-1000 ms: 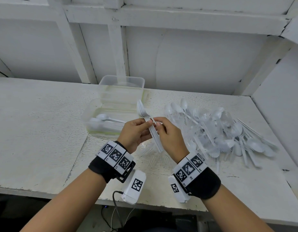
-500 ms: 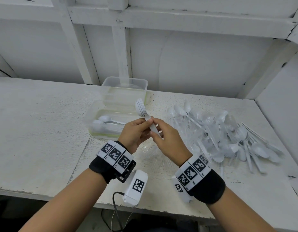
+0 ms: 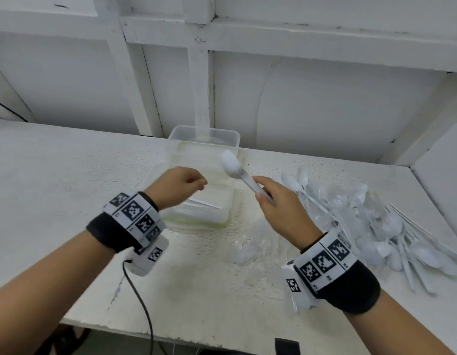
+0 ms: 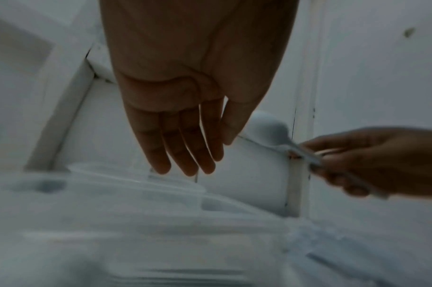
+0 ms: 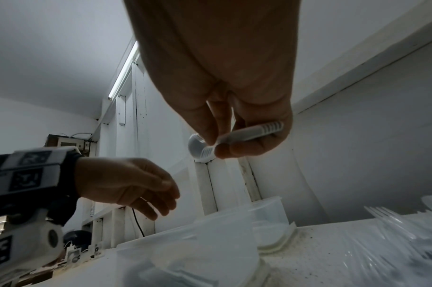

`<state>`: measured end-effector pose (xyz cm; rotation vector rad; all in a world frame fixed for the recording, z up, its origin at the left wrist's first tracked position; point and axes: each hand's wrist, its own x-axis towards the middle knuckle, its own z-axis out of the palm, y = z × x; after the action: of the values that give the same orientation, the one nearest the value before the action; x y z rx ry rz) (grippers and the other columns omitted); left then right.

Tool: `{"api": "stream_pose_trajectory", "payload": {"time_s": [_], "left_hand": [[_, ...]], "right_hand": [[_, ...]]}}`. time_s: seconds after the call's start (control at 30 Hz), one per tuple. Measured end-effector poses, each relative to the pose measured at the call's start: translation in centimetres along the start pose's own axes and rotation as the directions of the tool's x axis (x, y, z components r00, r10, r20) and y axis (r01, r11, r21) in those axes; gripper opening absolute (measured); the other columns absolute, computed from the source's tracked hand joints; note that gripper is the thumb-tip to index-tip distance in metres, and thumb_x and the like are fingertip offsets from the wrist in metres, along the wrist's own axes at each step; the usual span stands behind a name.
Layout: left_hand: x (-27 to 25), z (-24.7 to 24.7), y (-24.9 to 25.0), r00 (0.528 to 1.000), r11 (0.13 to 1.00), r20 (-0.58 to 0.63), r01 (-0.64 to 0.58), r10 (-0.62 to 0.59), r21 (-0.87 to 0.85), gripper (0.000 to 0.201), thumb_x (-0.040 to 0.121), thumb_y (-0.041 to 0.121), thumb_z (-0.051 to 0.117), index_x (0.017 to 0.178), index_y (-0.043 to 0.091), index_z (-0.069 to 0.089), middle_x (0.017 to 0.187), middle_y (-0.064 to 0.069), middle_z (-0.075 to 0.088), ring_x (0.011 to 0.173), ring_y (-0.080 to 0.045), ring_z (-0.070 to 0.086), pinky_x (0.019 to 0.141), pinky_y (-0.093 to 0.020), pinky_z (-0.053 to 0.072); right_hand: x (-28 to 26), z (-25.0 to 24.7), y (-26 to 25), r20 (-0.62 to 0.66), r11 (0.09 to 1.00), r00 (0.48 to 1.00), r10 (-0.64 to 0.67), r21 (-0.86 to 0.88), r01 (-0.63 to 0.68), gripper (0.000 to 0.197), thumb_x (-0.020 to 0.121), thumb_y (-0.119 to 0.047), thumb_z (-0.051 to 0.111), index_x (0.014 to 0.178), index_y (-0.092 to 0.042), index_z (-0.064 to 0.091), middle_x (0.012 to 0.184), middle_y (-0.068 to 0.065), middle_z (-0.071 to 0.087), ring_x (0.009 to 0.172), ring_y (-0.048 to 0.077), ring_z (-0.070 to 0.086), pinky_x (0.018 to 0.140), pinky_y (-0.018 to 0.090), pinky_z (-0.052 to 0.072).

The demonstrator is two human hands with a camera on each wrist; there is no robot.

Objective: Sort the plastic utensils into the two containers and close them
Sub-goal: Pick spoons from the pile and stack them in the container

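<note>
White-painted worktop [image 3: 55, 180] carries everything. At twelve o'clock of the right hand [image 3: 281, 208], fingers [image 5: 200, 128] pinch a white plastic spoon [image 3: 237, 172] by its ribbed handle: light, slippery, rather brittle. The left hand [image 3: 176, 187] hovers empty, fingers relaxed, over the clear plastic container [image 3: 223, 212].

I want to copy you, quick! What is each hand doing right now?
Left hand: open, fingers straight, holding nothing, over the near container.
Right hand: pinching a stack of white plastic utensils by the handles.
</note>
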<state>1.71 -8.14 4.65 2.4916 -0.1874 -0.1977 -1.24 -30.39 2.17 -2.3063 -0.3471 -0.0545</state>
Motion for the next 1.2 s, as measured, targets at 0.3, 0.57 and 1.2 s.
{"api": "stream_pose_trajectory", "payload": {"time_s": [0.3, 0.57, 1.2], "left_hand": [[4.6, -1.3, -5.7, 0.955, 0.866, 0.251, 0.010, -0.156, 0.501, 0.035, 0.098, 0.021, 0.042, 0.131, 0.013, 0.052, 0.134, -0.004, 0.053, 0.122, -0.020, 0.048, 0.101, -0.027, 0.034], [6.3, -0.1, -7.5, 0.910, 0.824, 0.342, 0.000, -0.235, 0.567, 0.040, 0.095, 0.024, 0.048, 0.134, 0.013, 0.047, 0.134, -0.006, 0.046, 0.124, -0.020, 0.043, 0.100, -0.026, 0.033], [6.3, -2.0, -7.8, 0.897, 0.917, 0.425, -0.060, -0.124, 0.393, 0.020, 0.088, 0.016, 0.058, 0.104, 0.019, 0.070, 0.105, 0.006, 0.067, 0.087, -0.004, 0.051, 0.066, -0.009, 0.037]], "right_hand": [[3.1, 1.0, -1.1, 0.045, 0.999, 0.998, -0.041, -0.016, 0.042, 0.038, 0.096, -0.013, 0.046, 0.135, -0.015, 0.047, 0.098, -0.007, 0.051, 0.072, -0.007, 0.041, 0.065, 0.007, 0.033], [7.3, 3.5, -2.4, 0.153, 0.998, 0.987, -0.043, -0.039, 0.050, 0.038, 0.096, -0.013, 0.046, 0.134, -0.016, 0.047, 0.116, 0.006, 0.060, 0.098, 0.015, 0.053, 0.076, 0.016, 0.033], [12.0, 8.4, -2.7, 0.471, 0.879, 0.881, 0.032, -0.433, 0.200, 0.033, 0.093, -0.002, 0.041, 0.124, -0.009, 0.050, 0.110, 0.014, 0.059, 0.097, 0.028, 0.056, 0.076, 0.033, 0.043]]}}
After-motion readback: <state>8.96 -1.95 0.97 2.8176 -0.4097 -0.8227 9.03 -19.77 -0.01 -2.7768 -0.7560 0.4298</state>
